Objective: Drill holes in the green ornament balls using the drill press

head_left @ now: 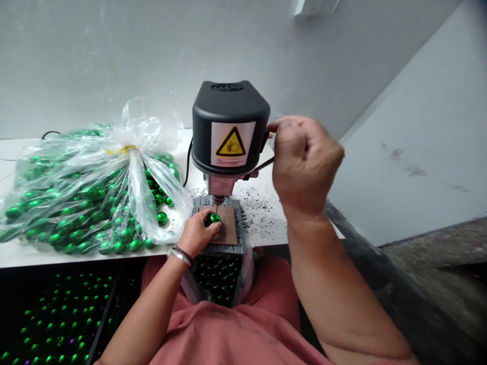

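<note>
A small drill press with a black head [230, 109] stands in front of me. My left hand [198, 230] pinches a shiny green ball [215, 218] on the brown board [228, 228] covering the press base [240, 248]. Directly over the ball is the thin drill bit [217, 208]; whether its tip touches cannot be made out. To the right of the head, my right hand [304, 157] is closed around the outer end of the press lever [264, 165]. One of its fingers reaches the side of the head. The palm hides the lever's end.
Dark shavings [258, 215] litter the white table [272, 233]. Left of the press lies a clear plastic bag [139, 195] of green balls, tied with yellow. Below the table edge, more green balls [218, 276] sit between my legs and in a dark container [61, 317] at left.
</note>
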Demonstrator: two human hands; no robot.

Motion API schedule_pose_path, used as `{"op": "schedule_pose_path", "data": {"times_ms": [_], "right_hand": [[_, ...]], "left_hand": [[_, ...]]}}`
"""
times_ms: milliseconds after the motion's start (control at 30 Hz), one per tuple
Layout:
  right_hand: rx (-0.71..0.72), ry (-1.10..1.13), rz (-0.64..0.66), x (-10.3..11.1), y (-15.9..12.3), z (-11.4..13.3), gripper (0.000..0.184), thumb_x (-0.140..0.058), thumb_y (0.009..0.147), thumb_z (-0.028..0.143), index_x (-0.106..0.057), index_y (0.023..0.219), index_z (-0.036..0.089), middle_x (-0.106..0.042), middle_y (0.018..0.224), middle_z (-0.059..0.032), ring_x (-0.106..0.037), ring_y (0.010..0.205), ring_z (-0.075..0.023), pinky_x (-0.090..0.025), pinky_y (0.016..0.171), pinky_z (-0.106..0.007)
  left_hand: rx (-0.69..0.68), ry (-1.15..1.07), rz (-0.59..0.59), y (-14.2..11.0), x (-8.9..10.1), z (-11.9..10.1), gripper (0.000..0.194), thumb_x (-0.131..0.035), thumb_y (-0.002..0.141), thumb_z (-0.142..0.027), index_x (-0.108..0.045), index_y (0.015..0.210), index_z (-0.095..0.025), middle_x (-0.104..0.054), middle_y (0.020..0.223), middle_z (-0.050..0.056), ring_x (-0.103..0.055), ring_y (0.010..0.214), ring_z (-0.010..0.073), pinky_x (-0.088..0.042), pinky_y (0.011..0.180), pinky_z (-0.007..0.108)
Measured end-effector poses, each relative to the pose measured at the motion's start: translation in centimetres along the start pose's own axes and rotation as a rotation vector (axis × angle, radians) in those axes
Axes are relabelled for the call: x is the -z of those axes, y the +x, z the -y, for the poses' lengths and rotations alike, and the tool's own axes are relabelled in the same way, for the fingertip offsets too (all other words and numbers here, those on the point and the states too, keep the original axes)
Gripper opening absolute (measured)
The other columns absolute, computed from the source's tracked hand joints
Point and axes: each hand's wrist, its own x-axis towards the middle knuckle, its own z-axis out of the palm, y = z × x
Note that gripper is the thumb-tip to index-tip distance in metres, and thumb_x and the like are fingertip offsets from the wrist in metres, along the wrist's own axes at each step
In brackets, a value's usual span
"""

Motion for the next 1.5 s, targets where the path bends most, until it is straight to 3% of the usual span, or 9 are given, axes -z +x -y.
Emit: {"op": "schedule_pose_path", "data": {"times_ms": [200, 300, 467, 600, 833, 1067, 1233, 1367, 1500], "right_hand": [[-0.085, 0.055, 0.006, -1.3, 2.0, -0.5, 0.024, -0.045, 0.078, 0.019, -0.066, 0.071, 0.01, -0.059, 0.062, 0.0014, -0.05, 0.06, -0.0031, -0.038, 0.06, -0.018], [-0.059, 0.086, -0.022, -1.5, 1.6, -0.7, 0.026, -0.043, 0.078, 0.018, -0.067, 0.071, 0.01, -0.062, 0.066, 0.0004, -0.054, 0.063, -0.0043, -0.038, 0.059, -0.018], [-0.022, 0.111, -0.052, -1.7, 1.6, -0.8, 0.027, -0.043, 0.078, 0.017, -0.068, 0.072, 0.011, -0.064, 0.067, -0.0002, -0.057, 0.063, -0.0056, -0.039, 0.058, -0.018], [-0.02, 0.134, -0.057, -1.6, 1.6, -0.9, 0.026, -0.043, 0.077, 0.017, -0.067, 0.073, 0.011, -0.064, 0.069, 0.0002, -0.057, 0.066, -0.0051, -0.04, 0.059, -0.018], [-0.04, 0.173, -0.02, -1.3, 1.4, -0.7, 0.026, -0.042, 0.079, 0.021, -0.066, 0.075, 0.011, -0.063, 0.069, 0.0009, -0.055, 0.063, -0.0039, -0.039, 0.057, -0.017], [-0.028, 0.172, -0.031, -1.3, 1.3, -0.6, 0.025, -0.043, 0.08, 0.02, -0.065, 0.073, 0.01, -0.06, 0.065, 0.0013, -0.051, 0.058, -0.0022, -0.035, 0.053, -0.016], [-0.025, 0.188, -0.045, -1.4, 1.3, -0.7, 0.024, -0.043, 0.081, 0.022, -0.064, 0.074, 0.011, -0.057, 0.062, 0.002, -0.047, 0.056, -0.0019, -0.036, 0.054, -0.016], [-0.022, 0.185, -0.034, -1.4, 1.2, -1.0, 0.024, -0.044, 0.081, 0.024, -0.064, 0.076, 0.012, -0.056, 0.062, 0.0014, -0.048, 0.057, -0.0029, -0.04, 0.059, -0.017], [-0.015, 0.186, -0.033, -1.4, 1.1, -1.0, 0.025, -0.044, 0.082, 0.027, -0.064, 0.077, 0.012, -0.058, 0.064, 0.0006, -0.05, 0.059, -0.0032, -0.041, 0.06, -0.016]], "left_hand": [[-0.101, -0.056, 0.375, -3.5, 2.8, -0.4, 0.033, -0.055, 0.071, -0.03, -0.063, 0.102, -0.021, -0.067, 0.083, 0.0, -0.06, 0.072, 0.0143, -0.044, 0.063, 0.022], [-0.094, -0.069, 0.448, -4.6, 4.2, -0.2, 0.047, -0.06, 0.069, -0.035, -0.058, 0.114, -0.02, -0.067, 0.094, 0.004, -0.06, 0.074, 0.0154, -0.046, 0.064, 0.024], [-0.026, -0.088, 0.071, -3.4, 6.6, 0.8, 0.036, -0.051, 0.077, -0.035, -0.061, 0.108, -0.018, -0.066, 0.102, 0.006, -0.06, 0.088, 0.0165, -0.046, 0.079, 0.027], [0.118, 0.26, -0.203, 0.6, 7.8, 3.6, 0.034, -0.039, 0.078, -0.015, -0.063, 0.103, -0.013, -0.065, 0.104, 0.011, -0.057, 0.1, 0.0214, -0.042, 0.091, 0.032], [0.182, 0.584, -0.112, 5.7, 5.7, 8.2, 0.039, -0.042, 0.073, -0.016, -0.054, 0.11, -0.011, -0.059, 0.112, 0.016, -0.053, 0.107, 0.025, -0.04, 0.092, 0.033], [0.264, 0.64, -0.059, 3.4, 4.8, 7.8, 0.035, -0.037, 0.077, -0.018, -0.053, 0.108, -0.011, -0.06, 0.101, 0.02, -0.057, 0.097, 0.031, -0.043, 0.081, 0.042], [0.255, 0.614, -0.024, 2.6, 5.3, 7.1, 0.032, -0.037, 0.077, -0.015, -0.054, 0.104, -0.011, -0.06, 0.1, 0.018, -0.06, 0.091, 0.0257, -0.043, 0.082, 0.037], [0.273, 0.357, -0.158, 2.7, 6.0, 6.9, 0.032, -0.045, 0.076, -0.023, -0.052, 0.105, -0.015, -0.062, 0.093, 0.012, -0.06, 0.087, 0.0226, -0.044, 0.079, 0.032], [0.434, -0.511, -0.275, 1.3, 7.4, 6.0, 0.04, -0.054, 0.071, -0.032, -0.048, 0.108, -0.018, -0.057, 0.08, 0.002, -0.059, 0.064, 0.0133, -0.047, 0.059, 0.026]]}}
